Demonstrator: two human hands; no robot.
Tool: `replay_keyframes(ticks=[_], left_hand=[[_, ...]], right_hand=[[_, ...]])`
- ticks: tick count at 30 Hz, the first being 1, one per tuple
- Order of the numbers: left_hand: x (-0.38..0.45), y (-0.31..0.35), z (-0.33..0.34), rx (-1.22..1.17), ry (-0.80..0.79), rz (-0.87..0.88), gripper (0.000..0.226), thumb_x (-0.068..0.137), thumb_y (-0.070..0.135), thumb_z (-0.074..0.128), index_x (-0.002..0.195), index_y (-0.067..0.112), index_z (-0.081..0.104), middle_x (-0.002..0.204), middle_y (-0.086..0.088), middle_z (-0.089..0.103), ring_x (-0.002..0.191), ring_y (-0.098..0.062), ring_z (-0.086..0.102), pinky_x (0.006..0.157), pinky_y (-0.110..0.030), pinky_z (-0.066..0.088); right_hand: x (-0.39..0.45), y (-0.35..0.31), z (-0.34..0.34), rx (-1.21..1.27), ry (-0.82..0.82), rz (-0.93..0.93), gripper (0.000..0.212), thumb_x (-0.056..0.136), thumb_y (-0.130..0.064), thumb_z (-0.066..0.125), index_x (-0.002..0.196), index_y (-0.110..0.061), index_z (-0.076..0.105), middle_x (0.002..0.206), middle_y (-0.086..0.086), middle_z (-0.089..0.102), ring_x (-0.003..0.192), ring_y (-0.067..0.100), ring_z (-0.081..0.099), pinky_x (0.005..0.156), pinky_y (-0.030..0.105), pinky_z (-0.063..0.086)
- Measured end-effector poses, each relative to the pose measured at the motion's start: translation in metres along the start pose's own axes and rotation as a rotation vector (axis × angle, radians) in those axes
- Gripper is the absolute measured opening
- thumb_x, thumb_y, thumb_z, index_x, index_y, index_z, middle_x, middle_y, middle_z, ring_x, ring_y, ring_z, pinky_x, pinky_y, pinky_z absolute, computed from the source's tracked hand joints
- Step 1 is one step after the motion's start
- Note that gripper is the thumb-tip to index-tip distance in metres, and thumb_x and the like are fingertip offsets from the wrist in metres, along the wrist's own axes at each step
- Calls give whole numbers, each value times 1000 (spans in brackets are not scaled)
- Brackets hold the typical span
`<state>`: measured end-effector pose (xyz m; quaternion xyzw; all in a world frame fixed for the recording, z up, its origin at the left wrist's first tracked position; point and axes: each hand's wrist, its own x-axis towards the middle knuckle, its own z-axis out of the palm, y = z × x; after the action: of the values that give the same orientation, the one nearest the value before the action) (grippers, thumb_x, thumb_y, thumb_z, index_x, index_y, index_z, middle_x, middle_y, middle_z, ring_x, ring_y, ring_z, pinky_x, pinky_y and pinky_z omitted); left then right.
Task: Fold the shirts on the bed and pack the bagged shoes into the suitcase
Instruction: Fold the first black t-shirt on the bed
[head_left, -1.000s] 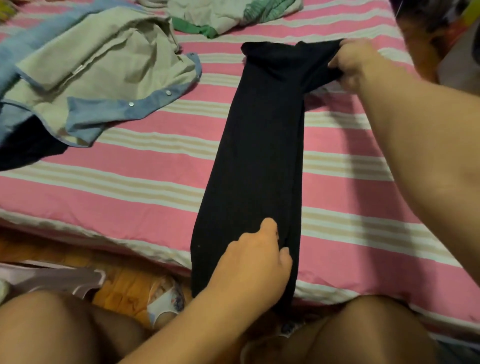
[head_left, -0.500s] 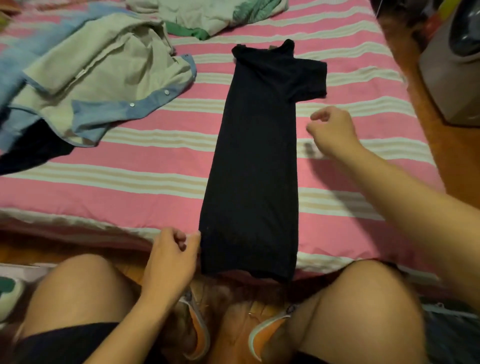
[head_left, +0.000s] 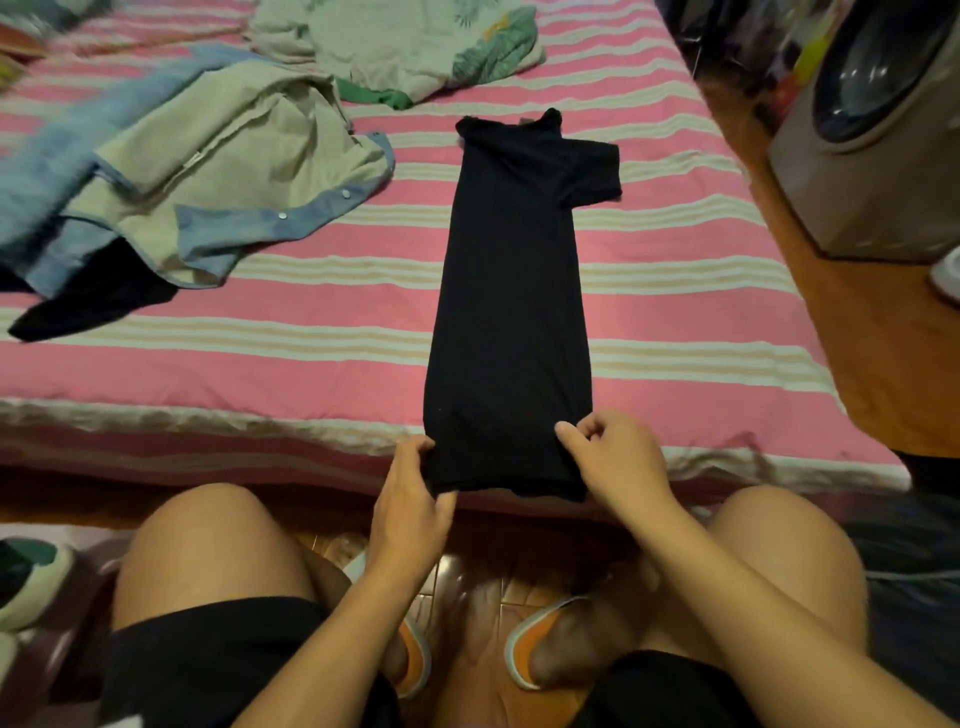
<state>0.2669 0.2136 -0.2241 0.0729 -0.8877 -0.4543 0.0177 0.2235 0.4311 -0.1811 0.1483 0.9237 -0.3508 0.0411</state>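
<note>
Black T-shirt (head_left: 509, 312) folded lengthwise into strip on bed (head_left: 260, 364); left hand (head_left: 410, 493), right hand (head_left: 613, 457) pinch hem corners. Crosswise fold pending; denim shirt (head_left: 197, 171), leaf-print shirt (head_left: 415, 47) unfolded; suitcase unseen.

The left hand (head_left: 410, 488) pinches cloth between thumb and fingers. The right hand (head_left: 615, 457) does likewise, both forearms reaching forward.

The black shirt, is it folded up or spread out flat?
Partly folded: the black shirt lies as a long narrow strip, one sleeve sticking out. The left hand and right hand grip its near end.
</note>
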Motion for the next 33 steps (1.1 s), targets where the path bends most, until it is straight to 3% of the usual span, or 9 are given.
replay_keyframes(ticks=[5, 11, 13, 17, 21, 23, 28, 30, 33], left_hand=[[-7, 2, -3, -68, 150, 15, 34, 88, -4, 55, 102, 26, 48, 88, 9, 57, 75, -11, 55, 61, -28, 39], [-4, 19, 11, -358, 204, -221, 33, 84, -12, 52, 98, 18, 45, 85, -5, 55, 66, -20, 51, 55, -43, 41], [-8, 17, 11, -325, 233, -220, 36, 79, -15, 50, 95, 16, 43, 82, -6, 51, 62, -19, 46, 51, -39, 37], [-15, 6, 9, -187, 201, -164, 35, 83, -10, 53, 94, 23, 43, 85, -3, 55, 68, -23, 51, 55, -40, 42], [-13, -12, 11, -119, 145, -201, 29, 93, -2, 52, 90, 26, 44, 75, -5, 56, 58, -19, 49, 50, -33, 39], [-15, -18, 9, -87, 103, -220, 29, 94, -2, 53, 89, 26, 47, 77, -5, 57, 59, -15, 50, 50, -23, 39], [1, 0, -2, -370, 153, -292, 16, 98, 7, 58, 108, 19, 58, 99, 1, 61, 84, -10, 59, 63, -13, 47], [13, 7, -4, -380, 78, -299, 11, 101, 24, 59, 111, 21, 60, 103, 2, 63, 93, -11, 62, 73, -22, 50], [20, 9, -7, -386, -77, -338, 19, 100, 35, 60, 107, 18, 63, 100, -3, 71, 94, -18, 68, 79, -36, 54]], right_hand=[[-10, -5, -7, 342, 100, 66, 43, 96, -29, 62, 61, -17, 39, 60, -2, 40, 56, 16, 37, 55, 35, 28], [-20, 9, 13, 436, 3, 149, 28, 94, -26, 68, 75, -12, 52, 69, 10, 54, 64, 19, 50, 61, 33, 41], [-20, 13, 15, 464, 23, 137, 24, 93, -27, 69, 80, -12, 55, 75, 13, 59, 67, 20, 53, 62, 35, 43], [-24, 22, 18, 450, 78, 117, 22, 95, -24, 68, 80, -15, 54, 69, 3, 55, 62, 16, 51, 59, 29, 40], [-26, 19, 20, 217, 137, 105, 27, 93, -27, 70, 78, -18, 49, 68, -2, 54, 63, 12, 51, 53, 27, 33], [-31, 19, 22, 12, 200, -1, 29, 90, -27, 72, 80, -21, 45, 75, -5, 52, 67, 13, 48, 54, 25, 31], [-16, -6, 25, -202, 259, -676, 30, 83, -22, 78, 111, -18, 68, 101, -1, 54, 96, 19, 48, 81, 31, 42], [2, -16, 31, -262, 187, -775, 37, 81, -25, 80, 118, -21, 72, 108, 1, 57, 105, 22, 48, 87, 33, 42], [17, -15, 46, -259, 146, -791, 23, 81, -24, 82, 103, -24, 78, 104, -4, 60, 104, 19, 48, 87, 33, 42]])
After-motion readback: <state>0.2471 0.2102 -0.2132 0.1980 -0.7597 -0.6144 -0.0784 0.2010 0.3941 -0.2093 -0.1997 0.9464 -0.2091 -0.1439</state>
